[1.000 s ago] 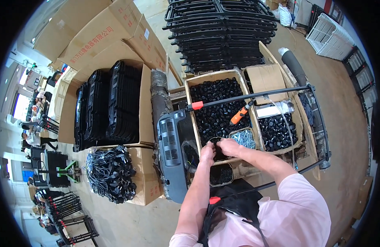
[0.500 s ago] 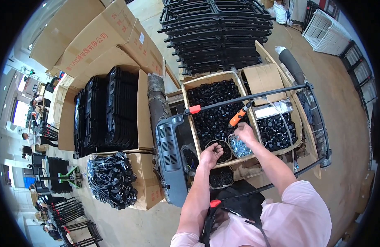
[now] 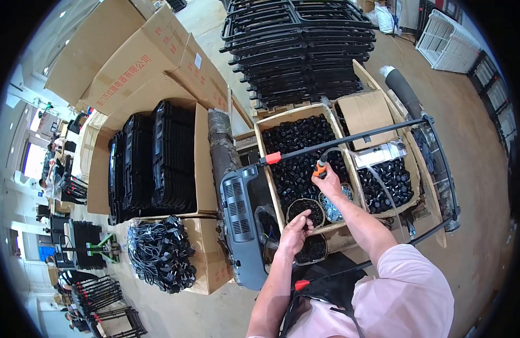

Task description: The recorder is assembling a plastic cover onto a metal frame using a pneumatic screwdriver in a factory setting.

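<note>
My right hand (image 3: 329, 185) is closed round an orange-and-black power screwdriver (image 3: 320, 168), held above the wooden bin (image 3: 260, 147) of small black plastic caps (image 3: 305, 130). My left hand (image 3: 295, 233) has its fingertips pinched together beside a round tub of small black screws (image 3: 313, 206); whatever the pinch holds is too small to make out. Silvery screws (image 3: 334, 209) fill another tub under my right wrist. Across the bins lies a black tubular frame (image 3: 358, 137) with red end pieces (image 3: 273, 158). At its left end is a grey vented panel (image 3: 237, 217).
Cartons with black panels (image 3: 175, 152) and bundled cords (image 3: 161, 253) stand to the left. A stack of black frames (image 3: 299, 56) rises at the far side. On the right are a second bin of black caps (image 3: 392, 186) and a wrapped post (image 3: 403, 90).
My right hand has taken hold of the orange screwdriver and turned it more upright. My left hand has drawn back from the black screws with its fingers pinched. The view has shifted slightly.
</note>
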Demonstrator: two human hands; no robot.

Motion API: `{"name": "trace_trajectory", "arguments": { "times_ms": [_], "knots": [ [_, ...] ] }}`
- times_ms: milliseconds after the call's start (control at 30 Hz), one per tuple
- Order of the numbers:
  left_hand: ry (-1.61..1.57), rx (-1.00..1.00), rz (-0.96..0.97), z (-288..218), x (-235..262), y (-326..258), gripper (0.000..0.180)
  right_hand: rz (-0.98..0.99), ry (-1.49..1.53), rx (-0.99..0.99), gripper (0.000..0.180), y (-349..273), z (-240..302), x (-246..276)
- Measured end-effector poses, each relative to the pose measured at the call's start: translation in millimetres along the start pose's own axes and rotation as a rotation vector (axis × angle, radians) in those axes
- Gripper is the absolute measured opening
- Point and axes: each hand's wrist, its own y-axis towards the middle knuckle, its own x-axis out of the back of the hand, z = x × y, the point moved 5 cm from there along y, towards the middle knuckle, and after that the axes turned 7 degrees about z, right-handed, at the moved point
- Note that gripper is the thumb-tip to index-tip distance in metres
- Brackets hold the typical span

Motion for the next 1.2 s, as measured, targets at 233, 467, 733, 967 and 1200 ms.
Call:
{"name": "trace_trajectory", "arguments": {
  "times_ms": [233, 467, 733, 967, 1200],
  "knots": [
    [-0.11, -0.031, -0.092, -2.6, -4.7, -15.3, 0.029, 0.018, -0.003, -0.023, 0.047, 6.9, -9.5, 2.3],
    [-0.27, -0.13, -0.212, -22.2, 23.9, -21.2, 0.028, 0.036, 0.354, 0.114, 0.045, -33.7, 54.1, 32.0],
    [-0.544, -0.236, -0.248, -69.4, 34.8, -22.6, 0.027, 0.338, 0.468, 0.328, 0.059, -124.4, 199.8, 10.0],
    [-0.76, -0.284, -0.194, -96.1, 49.5, -34.7, 0.025, 0.416, 0.479, 0.341, 0.058, -148.6, 220.7, -38.8],
    [-0.797, -0.326, -0.139, -113.3, 59.0, -45.6, 0.024, 0.404, 0.437, 0.358, 0.055, -158.6, 243.4, -55.9]
  ]
}}
